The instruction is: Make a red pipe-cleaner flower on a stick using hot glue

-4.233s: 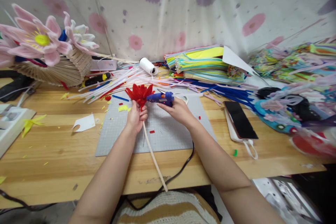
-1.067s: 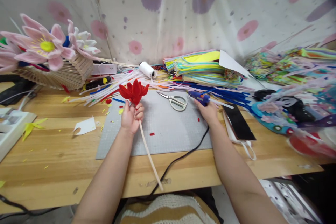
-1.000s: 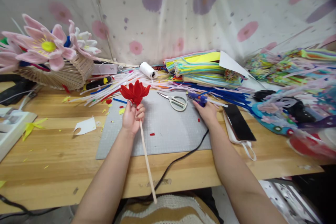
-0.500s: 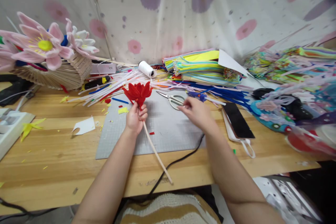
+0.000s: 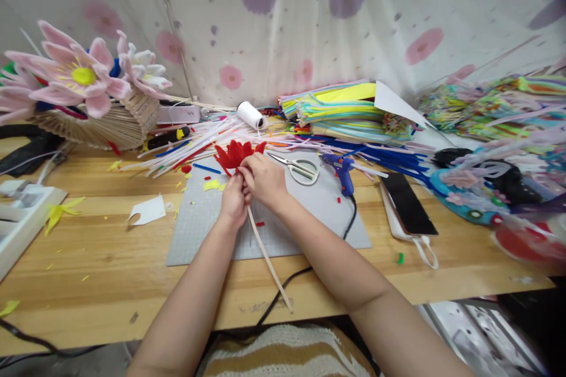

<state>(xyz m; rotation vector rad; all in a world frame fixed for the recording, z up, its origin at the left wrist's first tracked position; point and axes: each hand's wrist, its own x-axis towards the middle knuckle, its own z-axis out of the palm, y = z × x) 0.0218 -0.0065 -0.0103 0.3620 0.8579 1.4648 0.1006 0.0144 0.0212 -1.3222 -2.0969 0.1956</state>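
Note:
A red pipe-cleaner flower (image 5: 233,155) with pointed petals stands upright over the grey cutting mat (image 5: 198,235). My left hand (image 5: 235,199) is closed around its base, where a pale stem (image 5: 270,265) runs down toward the table's front edge. My right hand (image 5: 264,179) presses its fingers together at the same base, just under the petals, touching the left fingers. What the right fingertips pinch is hidden. Scissors (image 5: 300,169) with pale handles lie on the mat right of the hands, and a blue glue gun (image 5: 342,172) rests beyond them.
Bundles of coloured pipe cleaners (image 5: 336,112) and a white thread spool (image 5: 251,115) line the back. At left stands a basket (image 5: 97,123) of pink flowers (image 5: 84,76). A phone (image 5: 409,205) lies at right. A black cord (image 5: 283,291) crosses the front edge.
My right hand has moved left from beside the scissors to the flower's base, uncovering the scissor handles and the glue gun. My left hand keeps its hold on the flower.

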